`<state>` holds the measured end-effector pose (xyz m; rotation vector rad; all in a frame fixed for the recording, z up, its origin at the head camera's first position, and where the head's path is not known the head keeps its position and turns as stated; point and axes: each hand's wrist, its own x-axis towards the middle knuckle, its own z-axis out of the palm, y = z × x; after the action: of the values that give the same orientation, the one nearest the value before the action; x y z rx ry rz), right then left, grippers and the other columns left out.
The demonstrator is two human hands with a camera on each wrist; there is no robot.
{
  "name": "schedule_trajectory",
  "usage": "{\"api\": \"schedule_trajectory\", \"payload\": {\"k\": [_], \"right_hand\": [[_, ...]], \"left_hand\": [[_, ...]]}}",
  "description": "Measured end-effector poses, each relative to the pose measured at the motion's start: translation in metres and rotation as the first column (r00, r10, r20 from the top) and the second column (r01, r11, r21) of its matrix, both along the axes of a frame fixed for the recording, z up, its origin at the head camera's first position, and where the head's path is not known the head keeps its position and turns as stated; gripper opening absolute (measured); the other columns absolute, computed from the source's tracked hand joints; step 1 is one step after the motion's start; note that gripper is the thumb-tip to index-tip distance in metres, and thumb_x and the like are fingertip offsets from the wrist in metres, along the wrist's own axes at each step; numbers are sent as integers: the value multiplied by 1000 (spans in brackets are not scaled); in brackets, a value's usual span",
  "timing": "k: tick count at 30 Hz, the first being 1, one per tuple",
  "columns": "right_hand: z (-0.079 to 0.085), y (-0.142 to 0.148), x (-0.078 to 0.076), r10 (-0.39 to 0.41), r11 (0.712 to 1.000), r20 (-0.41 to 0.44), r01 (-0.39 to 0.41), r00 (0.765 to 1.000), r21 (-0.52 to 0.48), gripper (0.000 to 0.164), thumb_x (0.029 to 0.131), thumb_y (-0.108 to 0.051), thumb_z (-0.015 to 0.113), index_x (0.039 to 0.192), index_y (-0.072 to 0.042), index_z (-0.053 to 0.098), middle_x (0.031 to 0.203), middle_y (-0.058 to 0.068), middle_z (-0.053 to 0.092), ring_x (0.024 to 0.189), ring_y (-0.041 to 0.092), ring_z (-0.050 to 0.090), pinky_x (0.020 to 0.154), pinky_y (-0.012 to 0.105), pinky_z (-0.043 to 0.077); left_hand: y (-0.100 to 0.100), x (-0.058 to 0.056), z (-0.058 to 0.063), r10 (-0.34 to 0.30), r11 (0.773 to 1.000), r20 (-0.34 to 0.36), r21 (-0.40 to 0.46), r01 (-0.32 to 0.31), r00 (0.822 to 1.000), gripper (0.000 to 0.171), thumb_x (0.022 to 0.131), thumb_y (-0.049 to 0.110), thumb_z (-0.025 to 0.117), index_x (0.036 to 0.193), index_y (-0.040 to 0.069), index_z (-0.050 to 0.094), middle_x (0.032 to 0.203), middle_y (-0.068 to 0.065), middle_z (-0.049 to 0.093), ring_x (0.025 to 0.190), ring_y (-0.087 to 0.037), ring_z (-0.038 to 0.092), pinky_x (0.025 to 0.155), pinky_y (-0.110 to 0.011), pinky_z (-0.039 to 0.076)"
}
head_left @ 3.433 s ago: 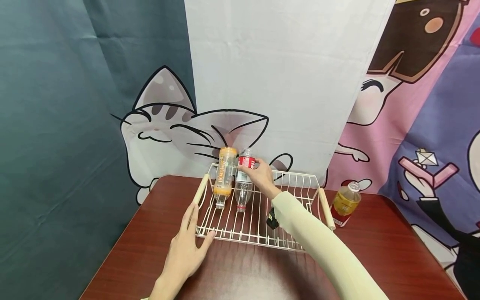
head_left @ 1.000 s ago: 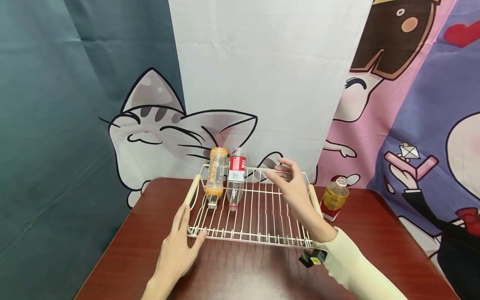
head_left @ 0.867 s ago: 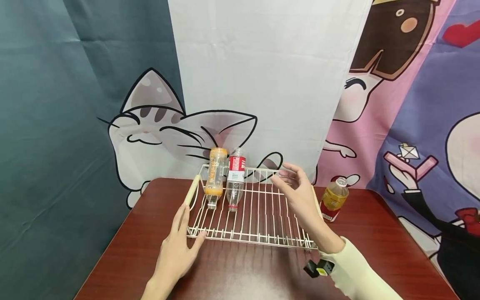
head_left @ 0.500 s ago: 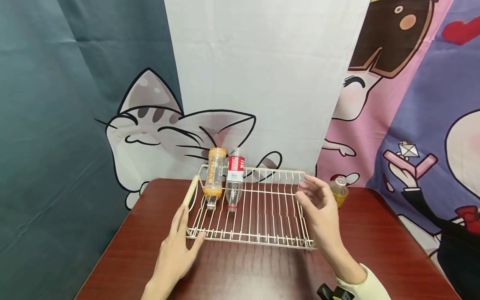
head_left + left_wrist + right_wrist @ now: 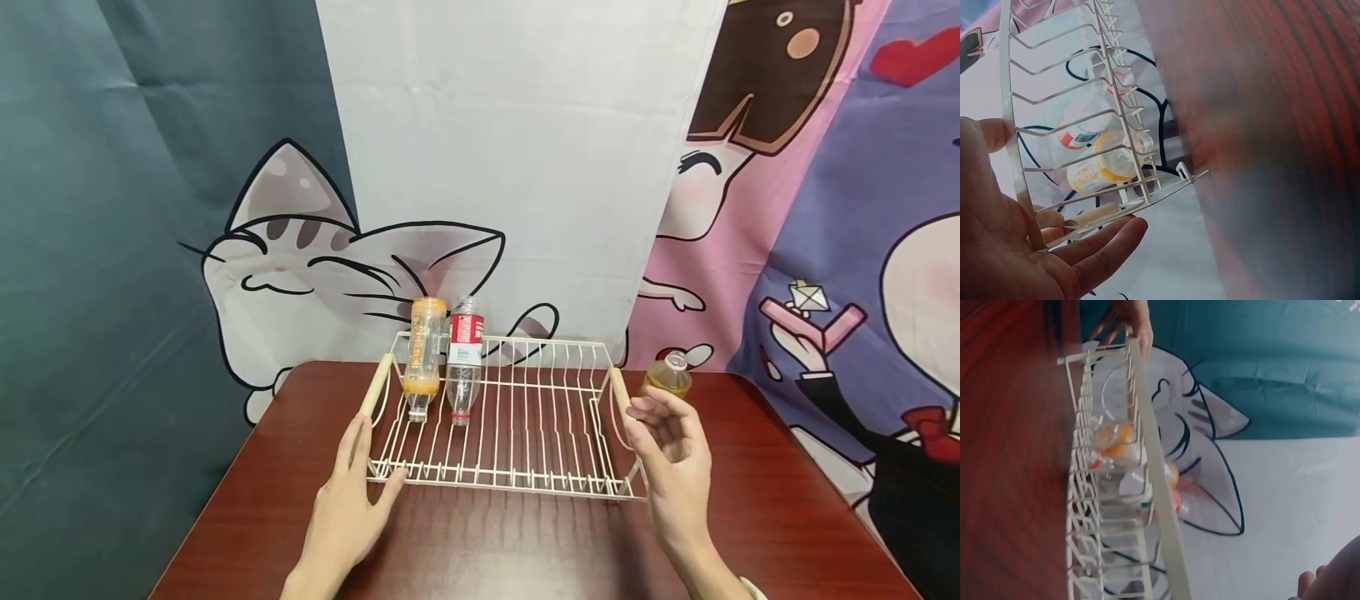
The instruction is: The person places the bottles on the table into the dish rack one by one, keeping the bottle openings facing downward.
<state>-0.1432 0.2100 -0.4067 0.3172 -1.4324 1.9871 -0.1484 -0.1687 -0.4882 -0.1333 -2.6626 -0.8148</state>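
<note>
A white wire dish rack (image 5: 525, 385) with pale wooden handles stands on the table. My left hand (image 5: 341, 512) holds its front left corner, thumb at the front rail and fingers along the left side; in the left wrist view the thumb and fingers straddle the wire frame. A clear bottle with orange print (image 5: 424, 354) and a clear bottle with a red-and-white label (image 5: 465, 358) lean side by side in the rack's left part, necks down. My right hand (image 5: 678, 467) is by the right wooden handle (image 5: 619, 392), fingers loosely bent and nothing in them.
A bottle with a yellow label (image 5: 667, 375) stands on the table right of the rack, partly hidden behind my right hand. The reddish-brown wooden table (image 5: 517, 550) backs onto a printed cloth (image 5: 525, 167) with cartoon figures.
My right hand has let go of the red-labelled bottle and moved right, past the rack's right handle toward the yellow-labelled bottle. The left hand stays at the rack's corner.
</note>
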Motion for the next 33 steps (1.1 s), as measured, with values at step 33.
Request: {"api": "schedule_trajectory", "payload": {"k": [33], "right_hand": [[-47,90,-35,-458,889,221,444,861,114,69,89,11,84,152,-5,60,126,1,65,121,12,59,94,19,43]], "left_hand": [[1,1,1,7,1000,12,-12,-7,1000,92,108,44,71,178,10,22,183,-6,20,100,-49,75,82,-67,59]]}}
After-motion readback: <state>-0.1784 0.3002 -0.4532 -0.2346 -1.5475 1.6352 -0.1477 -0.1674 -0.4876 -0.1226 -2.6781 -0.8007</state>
